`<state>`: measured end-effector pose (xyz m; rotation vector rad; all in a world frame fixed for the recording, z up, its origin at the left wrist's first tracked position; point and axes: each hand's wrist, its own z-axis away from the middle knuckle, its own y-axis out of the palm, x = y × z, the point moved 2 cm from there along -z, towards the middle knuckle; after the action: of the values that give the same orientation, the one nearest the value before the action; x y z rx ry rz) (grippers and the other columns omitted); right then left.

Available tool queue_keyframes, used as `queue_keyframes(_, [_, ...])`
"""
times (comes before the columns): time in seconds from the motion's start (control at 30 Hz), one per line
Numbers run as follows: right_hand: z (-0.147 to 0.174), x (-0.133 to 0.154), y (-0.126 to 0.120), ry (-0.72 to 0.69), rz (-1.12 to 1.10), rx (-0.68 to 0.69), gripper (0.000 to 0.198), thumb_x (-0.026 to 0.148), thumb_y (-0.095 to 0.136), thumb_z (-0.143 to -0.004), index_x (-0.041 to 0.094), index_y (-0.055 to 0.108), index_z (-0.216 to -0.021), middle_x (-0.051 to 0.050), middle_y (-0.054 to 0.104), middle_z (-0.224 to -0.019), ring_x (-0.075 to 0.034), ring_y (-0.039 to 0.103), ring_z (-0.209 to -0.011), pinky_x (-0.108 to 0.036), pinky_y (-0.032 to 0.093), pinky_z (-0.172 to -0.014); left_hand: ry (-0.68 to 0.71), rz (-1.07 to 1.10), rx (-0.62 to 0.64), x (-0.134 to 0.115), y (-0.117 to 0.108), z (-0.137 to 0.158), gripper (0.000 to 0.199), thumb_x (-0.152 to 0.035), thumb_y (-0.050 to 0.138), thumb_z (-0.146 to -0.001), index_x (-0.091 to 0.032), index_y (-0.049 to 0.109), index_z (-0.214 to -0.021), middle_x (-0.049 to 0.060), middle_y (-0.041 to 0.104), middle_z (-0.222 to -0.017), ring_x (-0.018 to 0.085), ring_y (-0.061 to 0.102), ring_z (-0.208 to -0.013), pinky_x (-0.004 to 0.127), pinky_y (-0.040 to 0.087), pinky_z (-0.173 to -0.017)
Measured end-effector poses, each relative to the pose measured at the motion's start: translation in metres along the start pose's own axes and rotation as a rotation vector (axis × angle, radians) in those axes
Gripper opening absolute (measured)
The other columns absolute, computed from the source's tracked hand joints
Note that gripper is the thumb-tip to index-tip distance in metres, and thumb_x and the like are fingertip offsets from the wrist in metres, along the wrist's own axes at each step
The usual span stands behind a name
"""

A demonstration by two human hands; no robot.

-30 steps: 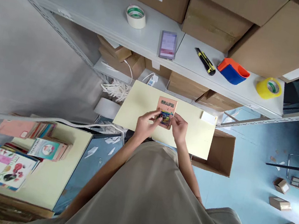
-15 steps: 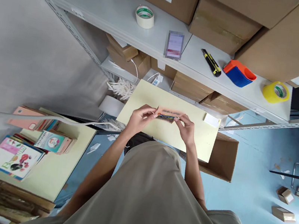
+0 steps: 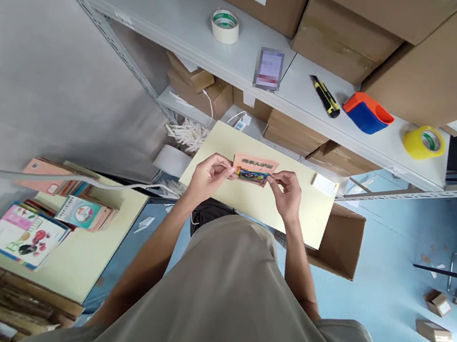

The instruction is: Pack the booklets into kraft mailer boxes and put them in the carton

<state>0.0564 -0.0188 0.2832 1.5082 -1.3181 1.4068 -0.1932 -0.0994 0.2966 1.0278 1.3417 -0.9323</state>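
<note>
I hold a small salmon-pink book (image 3: 254, 167) with a colourful cover picture between both hands, above a pale yellow table (image 3: 249, 202). My left hand (image 3: 207, 174) grips its left edge. My right hand (image 3: 288, 192) grips its right edge. The book is tilted steeply, so its cover looks foreshortened. A small white slip (image 3: 324, 184) lies on the table to the right of my right hand.
A grey shelf (image 3: 182, 25) above carries a white tape roll (image 3: 225, 25), a utility knife (image 3: 325, 96), an orange-blue tape dispenser (image 3: 367, 112), a yellow tape roll (image 3: 424, 142) and cardboard boxes. Book stacks (image 3: 58, 207) lie on a second table at left. An open carton (image 3: 340, 244) stands right of the table.
The book has gone from standing upright with its cover facing me to tilted nearly edge-on, then slightly back. Both hands keep hold of it and have shifted a little apart.
</note>
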Motion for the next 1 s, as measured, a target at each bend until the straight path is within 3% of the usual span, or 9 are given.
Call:
queue_keyframes(0.1, [0.002,0.000,-0.002,0.042,-0.015,0.049,0.041,0.069,0.080,-0.101,0.029,0.085,-0.110,-0.006,0.088,-0.107,-0.024,0.084,-0.098,-0.040,0.069,-0.091,-0.027,-0.040,0.064,-0.003,-0.005,0.002,0.048,-0.068,0.084,-0.096,-0.020,0.076,-0.100,0.003,0.075,-0.076,0.018,0.074,-0.068,0.030,0.061,-0.067])
queue_keyframes(0.2, [0.002,0.005,-0.001,0.077,-0.030,0.090,0.044,0.069,0.081,-0.099,0.029,0.088,-0.115,-0.007,0.089,-0.116,-0.024,0.083,-0.099,-0.041,0.068,-0.092,-0.041,-0.057,0.081,-0.006,-0.008,0.001,0.050,-0.067,0.090,-0.090,-0.020,0.081,-0.105,0.005,0.078,-0.084,0.017,0.071,-0.069,0.028,0.055,-0.061])
queue_keyframes(0.37, [-0.001,0.010,0.012,0.183,-0.033,0.053,0.048,0.072,0.086,-0.093,0.024,0.086,-0.095,-0.005,0.084,-0.079,-0.022,0.077,-0.074,-0.036,0.064,-0.072,-0.082,-0.081,0.026,-0.005,-0.001,-0.002,0.054,-0.072,0.087,-0.091,-0.020,0.076,-0.081,0.003,0.072,-0.069,0.017,0.066,-0.061,0.030,0.057,-0.062])
queue_keyframes(0.47, [-0.002,0.011,0.018,0.212,-0.024,0.065,0.055,0.078,0.082,-0.094,0.023,0.084,-0.091,-0.004,0.081,-0.073,-0.019,0.072,-0.067,-0.034,0.060,-0.065,-0.103,-0.081,-0.006,0.001,0.001,-0.002,0.061,-0.078,0.085,-0.090,-0.020,0.073,-0.074,0.004,0.070,-0.065,0.016,0.063,-0.055,0.030,0.054,-0.057])
queue_keyframes(0.6, [-0.001,0.011,0.016,0.187,-0.020,0.113,0.057,0.080,0.078,-0.097,0.024,0.084,-0.092,-0.005,0.084,-0.079,-0.019,0.069,-0.067,-0.034,0.060,-0.065,-0.121,-0.063,-0.050,0.011,-0.005,0.000,0.069,-0.086,0.079,-0.091,-0.017,0.083,-0.085,0.011,0.081,-0.079,0.019,0.071,-0.059,0.029,0.048,-0.049])
queue_keyframes(0.7, [0.000,0.005,0.016,0.181,-0.071,0.155,0.061,0.082,0.068,-0.103,0.024,0.084,-0.095,-0.008,0.086,-0.090,-0.021,0.073,-0.076,-0.035,0.062,-0.068,-0.127,-0.036,-0.087,0.011,-0.011,0.003,0.077,-0.089,0.069,-0.097,-0.015,0.089,-0.100,0.016,0.087,-0.099,0.022,0.077,-0.068,0.030,0.052,-0.053])
queue_keyframes(0.77, [-0.002,-0.006,0.020,0.203,-0.113,0.152,0.058,0.082,0.075,-0.098,0.024,0.083,-0.101,-0.006,0.085,-0.093,-0.021,0.075,-0.082,-0.036,0.064,-0.074,-0.085,-0.075,-0.119,0.005,-0.011,0.005,0.071,-0.083,0.077,-0.095,-0.015,0.091,-0.109,0.015,0.088,-0.105,0.022,0.077,-0.072,0.031,0.056,-0.059])
queue_keyframes(0.87, [-0.008,-0.028,0.036,0.261,-0.186,0.124,0.059,0.079,0.089,-0.084,0.025,0.076,-0.103,-0.003,0.082,-0.089,-0.020,0.076,-0.086,-0.035,0.066,-0.085,0.097,-0.233,-0.128,-0.011,0.003,0.009,0.045,-0.062,0.083,-0.100,-0.020,0.091,-0.113,0.011,0.088,-0.111,0.022,0.078,-0.082,0.033,0.063,-0.075])
queue_keyframes(1.0, [-0.017,-0.045,0.067,0.276,-0.249,0.192,0.059,0.081,0.079,-0.092,0.023,0.071,-0.094,-0.006,0.081,-0.085,-0.022,0.081,-0.091,-0.036,0.068,-0.088,0.334,-0.512,0.005,-0.024,0.045,0.021,0.023,-0.036,0.073,-0.109,-0.029,0.090,-0.122,0.007,0.087,-0.109,0.023,0.080,-0.095,0.034,0.063,-0.092])
